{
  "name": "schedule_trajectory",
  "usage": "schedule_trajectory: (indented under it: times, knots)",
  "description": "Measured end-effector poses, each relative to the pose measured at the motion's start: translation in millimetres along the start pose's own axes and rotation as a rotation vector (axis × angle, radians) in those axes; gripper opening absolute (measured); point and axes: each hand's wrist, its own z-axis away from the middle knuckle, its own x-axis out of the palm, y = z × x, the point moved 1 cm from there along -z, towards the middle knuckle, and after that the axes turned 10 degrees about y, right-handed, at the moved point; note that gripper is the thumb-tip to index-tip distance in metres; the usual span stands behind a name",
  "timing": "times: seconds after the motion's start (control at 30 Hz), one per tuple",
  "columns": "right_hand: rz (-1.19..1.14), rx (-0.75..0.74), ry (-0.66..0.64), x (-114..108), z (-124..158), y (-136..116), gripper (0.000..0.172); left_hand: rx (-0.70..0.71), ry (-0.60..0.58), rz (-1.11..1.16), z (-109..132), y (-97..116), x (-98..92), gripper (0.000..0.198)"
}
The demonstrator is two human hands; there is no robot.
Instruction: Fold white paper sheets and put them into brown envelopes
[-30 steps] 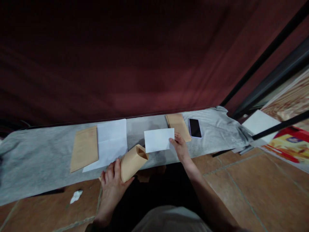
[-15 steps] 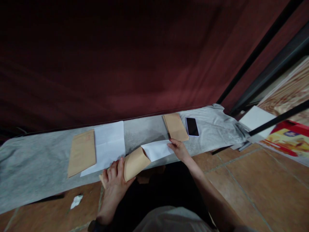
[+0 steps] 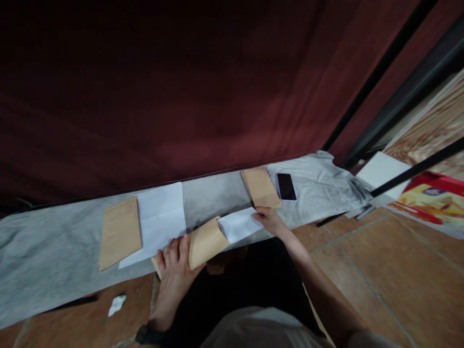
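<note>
A brown paper envelope (image 3: 207,242) lies tilted along the front edge of the cloth-covered bench, its mouth facing right. My left hand (image 3: 176,270) presses over its left end, fingers on top and thumb along the near edge. Part of a folded white sheet of paper (image 3: 239,225) sticks out of the mouth; the rest is hidden inside. At the sheet's right end, my right hand (image 3: 268,220) pinches it between thumb and fingers. Just behind that hand is a small stack of brown envelopes (image 3: 261,187).
Left of the hands, another brown envelope (image 3: 121,233) overlaps a white sheet (image 3: 162,220) on the grey cloth (image 3: 54,244). A phone (image 3: 286,187) lies at the right. Black bars (image 3: 380,75) and a red-yellow box (image 3: 433,200) stand farther right. Crumpled paper (image 3: 117,305) is on the tiled floor.
My right hand has moved slightly left toward the envelope, and a little less of the folded sheet shows outside. My left hand keeps its hold. The whole view has shifted slightly.
</note>
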Motion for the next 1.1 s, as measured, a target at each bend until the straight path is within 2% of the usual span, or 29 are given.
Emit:
schedule_trajectory:
  times: [0.2,0.4,0.53,0.77,0.83,0.97,1.1]
  knots:
    - [0.043,0.023,-0.014,16.4,3.0,-0.2,0.024,0.034,0.012,0.051,-6.8,5.7,5.4,0.101]
    - [0.097,0.003,0.007,39.6,18.2,-8.4,0.016,0.081,-0.001,0.119,-22.4,26.7,2.2,0.103]
    - [0.083,-0.026,0.026,53.8,24.1,-7.9,0.018,0.115,0.0,0.151,-28.8,37.4,3.0,0.103]
    - [0.054,0.068,-0.039,66.9,21.0,3.2,0.026,0.175,-0.003,0.145,-32.8,42.8,10.2,0.106]
    - [0.044,0.066,-0.009,67.9,20.3,5.0,0.022,0.181,0.009,0.144,-33.5,42.4,11.9,0.106]
    - [0.019,0.056,0.139,68.5,20.4,4.9,0.011,0.193,0.037,0.151,-36.0,41.6,13.7,0.102]
    - [-0.119,0.029,0.221,67.5,18.9,0.1,0.009,0.212,0.059,0.171,-43.5,42.1,14.0,0.097]
